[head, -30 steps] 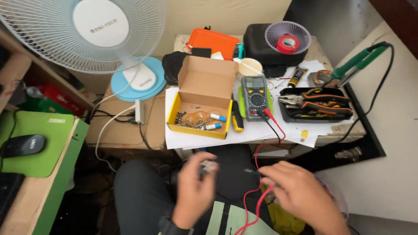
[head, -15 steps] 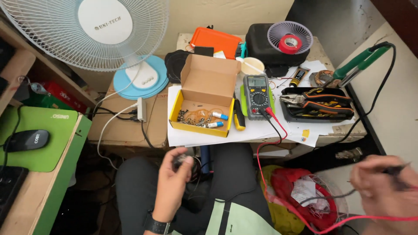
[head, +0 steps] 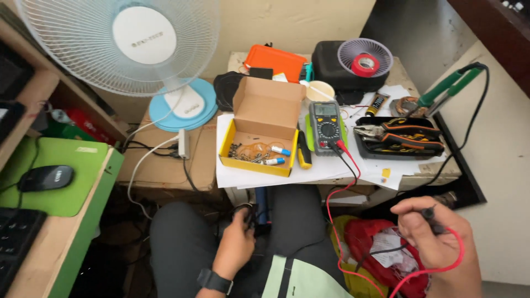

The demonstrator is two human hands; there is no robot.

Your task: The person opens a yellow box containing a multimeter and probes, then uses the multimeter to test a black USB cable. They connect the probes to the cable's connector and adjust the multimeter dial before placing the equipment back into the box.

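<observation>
Down over the person's lap, seen from the head camera, the left hand [head: 236, 243] is curled around a small dark part [head: 247, 212], fingers closed on it just below the table edge; what the part is, I cannot tell. Off to the right and well apart from it, the right hand [head: 436, 243] pinches a dark probe [head: 430, 216] between thumb and fingertips, a tight grip, with the red lead [head: 338, 221] looping down from it, past a red bag [head: 381, 248] on the floor and up to the meter. That meter [head: 324, 124], grey with a green rim, lies flat on the white paper [head: 309, 171] covering the table, its black and red leads plugged in at the bottom. Just beside it on the left lies a yellow-handled tool [head: 303, 156], then an open cardboard box [head: 265, 129] with small parts and wire inside. A black tray [head: 398, 135] to the right of the meter holds pliers. Behind stand a white fan [head: 118, 47], an orange case [head: 275, 59] and a roll of red tape [head: 365, 64]. A black mouse [head: 46, 177] rests on a green pad far left.
</observation>
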